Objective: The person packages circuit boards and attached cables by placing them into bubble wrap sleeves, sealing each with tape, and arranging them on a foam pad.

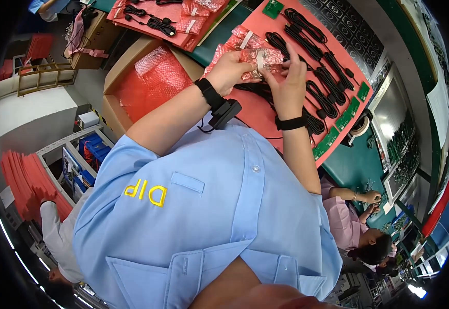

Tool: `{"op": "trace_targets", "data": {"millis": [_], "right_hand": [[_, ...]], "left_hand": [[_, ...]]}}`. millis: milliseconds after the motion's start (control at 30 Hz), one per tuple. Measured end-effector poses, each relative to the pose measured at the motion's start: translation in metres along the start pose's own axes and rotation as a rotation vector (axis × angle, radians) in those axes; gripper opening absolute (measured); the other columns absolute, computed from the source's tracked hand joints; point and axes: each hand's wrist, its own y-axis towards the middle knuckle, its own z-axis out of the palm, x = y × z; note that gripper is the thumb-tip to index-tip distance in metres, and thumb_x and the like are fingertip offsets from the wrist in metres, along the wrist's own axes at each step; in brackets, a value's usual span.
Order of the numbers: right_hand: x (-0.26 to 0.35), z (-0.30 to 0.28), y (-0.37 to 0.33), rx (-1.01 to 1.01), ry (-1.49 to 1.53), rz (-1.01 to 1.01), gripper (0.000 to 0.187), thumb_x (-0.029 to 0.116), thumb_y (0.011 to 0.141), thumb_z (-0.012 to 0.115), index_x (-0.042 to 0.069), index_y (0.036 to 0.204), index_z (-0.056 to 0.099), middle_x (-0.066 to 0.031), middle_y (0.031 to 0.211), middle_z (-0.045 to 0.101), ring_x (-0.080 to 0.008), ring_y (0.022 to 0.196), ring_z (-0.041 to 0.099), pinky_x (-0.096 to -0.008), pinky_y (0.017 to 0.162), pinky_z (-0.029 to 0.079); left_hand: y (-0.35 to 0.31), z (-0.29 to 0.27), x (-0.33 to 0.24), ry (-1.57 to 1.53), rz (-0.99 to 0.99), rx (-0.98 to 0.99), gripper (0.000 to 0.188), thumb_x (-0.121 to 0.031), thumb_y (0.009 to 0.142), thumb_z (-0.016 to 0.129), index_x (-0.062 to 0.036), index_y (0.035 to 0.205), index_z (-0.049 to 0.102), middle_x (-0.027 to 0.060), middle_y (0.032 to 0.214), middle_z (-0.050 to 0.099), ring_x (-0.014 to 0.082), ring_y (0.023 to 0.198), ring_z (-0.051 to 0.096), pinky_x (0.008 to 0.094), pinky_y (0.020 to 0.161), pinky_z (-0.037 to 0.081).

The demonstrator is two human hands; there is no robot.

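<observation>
1. I have the left hand (229, 72) clamped on the left end of a clear-and-red bubble-wrap packet (272, 57), thumb against the side facing me.
2. My right hand (290, 87) is at the packet's other end, thumb touching its lower edge and one finger pointing up, clear of it; I cannot tell how firmly this hand grips.
3. So the packet sits between my two hands, over a red sheet (253, 112), a white strip (260, 58) running across its middle.
4. Just beyond the left hand I see more wrapped packets (246, 38) on the sheet.
5. Past my right hand lie bundled black cables (321, 99), then green circuit boards (347, 114) along the sheet's right side.
6. Left of my left forearm stands an open cardboard box (120, 69), with red bubble wrap (157, 67) inside.
7. Farther out, I make out a dark gridded tray (345, 28) at upper right and, at lower right, a co-worker's hands (371, 198) over a green bench (345, 166).
</observation>
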Motion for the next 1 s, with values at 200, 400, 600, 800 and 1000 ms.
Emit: {"op": "trace_targets", "data": {"millis": [200,400,600,800,1000], "right_hand": [[0.000,-0.011,0.026,-0.011,-0.400,-0.660,0.055,0.019,0.071,0.073,0.008,0.121,0.051,-0.0117,0.112,0.056,-0.0213,0.108,0.050,-0.0453,0.092,0.037],[-0.007,-0.006,0.051,0.337,-0.246,-0.477,0.042,0.020,0.078,0.069,0.005,0.115,0.053,-0.0129,0.104,0.060,-0.0250,0.099,0.057,-0.0396,0.085,0.043],[-0.031,0.025,0.099,0.553,0.229,-0.244,0.033,0.023,0.083,0.065,0.003,0.107,0.053,-0.0169,0.092,0.062,-0.0342,0.086,0.060,-0.0389,0.074,0.048],[-0.053,0.057,0.117,0.291,-0.448,-0.395,0.031,0.023,0.086,0.062,0.007,0.112,0.063,-0.0166,0.100,0.056,-0.0318,0.095,0.055,-0.0360,0.082,0.045],[-0.046,0.049,0.158,0.192,-0.334,-0.175,0.032,0.026,0.087,0.061,0.006,0.111,0.063,-0.0152,0.105,0.057,-0.0303,0.093,0.058,-0.0360,0.082,0.047]], "left_hand": [[0.012,-0.011,-0.006,-0.002,-0.072,0.081,0.023,-0.005,0.089,0.053,-0.0014,0.112,0.055,0.0078,0.104,0.063,0.0163,0.089,0.064,0.0284,0.075,0.056],[0.020,-0.013,-0.001,0.272,0.102,0.070,0.025,-0.005,0.085,0.059,0.0025,0.108,0.055,0.0080,0.098,0.064,0.0157,0.079,0.064,0.0279,0.067,0.056],[0.026,-0.029,-0.009,0.348,0.208,-0.155,0.030,-0.007,0.082,0.065,0.0032,0.106,0.051,0.0116,0.100,0.062,0.0198,0.084,0.064,0.0286,0.072,0.054],[0.006,-0.137,-0.014,0.516,0.705,-0.544,0.031,-0.007,0.083,0.063,-0.0019,0.111,0.050,0.0144,0.108,0.059,0.0219,0.102,0.059,0.0337,0.085,0.049],[-0.041,-0.356,0.064,0.840,-0.062,-1.038,0.020,-0.010,0.081,0.055,-0.0045,0.100,0.061,0.0170,0.100,0.061,0.0302,0.096,0.060,0.0391,0.086,0.047]]}}
